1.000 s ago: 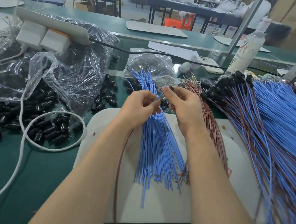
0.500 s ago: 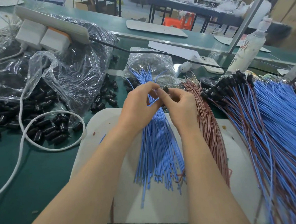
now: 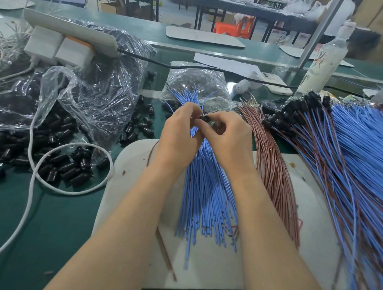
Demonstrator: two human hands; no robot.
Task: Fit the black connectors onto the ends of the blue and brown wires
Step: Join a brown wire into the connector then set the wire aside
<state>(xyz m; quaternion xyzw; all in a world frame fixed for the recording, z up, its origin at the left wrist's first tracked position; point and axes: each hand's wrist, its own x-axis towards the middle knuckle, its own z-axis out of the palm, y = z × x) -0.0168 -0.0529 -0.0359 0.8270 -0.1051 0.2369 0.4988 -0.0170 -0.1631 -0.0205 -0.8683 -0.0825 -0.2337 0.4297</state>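
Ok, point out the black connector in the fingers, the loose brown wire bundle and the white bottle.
black connector [image 3: 204,118]: head view, dark body between the fingertips.
brown wire bundle [image 3: 273,172]: head view, middle of the strands.
white bottle [image 3: 321,63]: head view, its printed side.

Body in shot = two arms, that's it. Left forearm [image 3: 124,230] and right forearm [image 3: 272,239]: bare along the whole visible length, from near the elbow at the worktop's near edge up to the wrist; slim, smooth, tapering toward the wrist. Left grip [image 3: 179,133] and right grip [image 3: 231,138]: bare too, backs and knuckles showing, fingers slender. Nails mostly hidden, can't tell length.
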